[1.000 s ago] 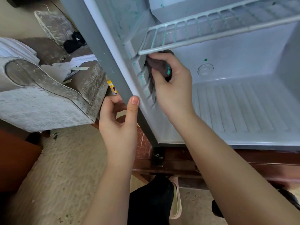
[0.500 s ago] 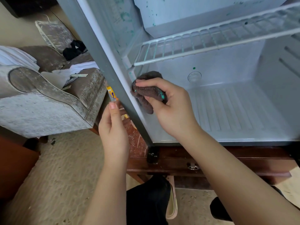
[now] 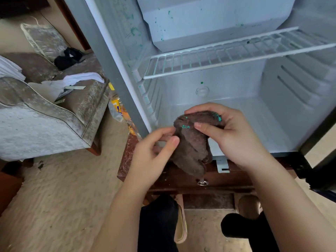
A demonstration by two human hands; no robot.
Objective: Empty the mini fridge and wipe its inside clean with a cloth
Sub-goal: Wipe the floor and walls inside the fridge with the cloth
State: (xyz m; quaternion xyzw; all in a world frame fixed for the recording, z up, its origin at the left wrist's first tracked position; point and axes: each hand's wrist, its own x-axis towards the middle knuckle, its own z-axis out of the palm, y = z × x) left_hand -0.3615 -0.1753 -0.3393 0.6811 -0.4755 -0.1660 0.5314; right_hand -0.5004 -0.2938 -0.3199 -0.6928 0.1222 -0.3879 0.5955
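Two hands: my left hand [image 3: 152,151] and right hand [image 3: 234,135] are close together, both on the cloth [image 3: 192,148].
Right hand: fingers curled over the cloth's top, thumb on its front.
Left hand: pinches the cloth's left edge.
Cloth: brown, bunched, hanging down, green smears on it; held just in front of the fridge [image 3: 236,113] opening.
Fridge: open, green specks on its left wall, shelf [image 3: 227,55] in place.
Stand [image 3: 181,180]: dark wood, under the fridge.
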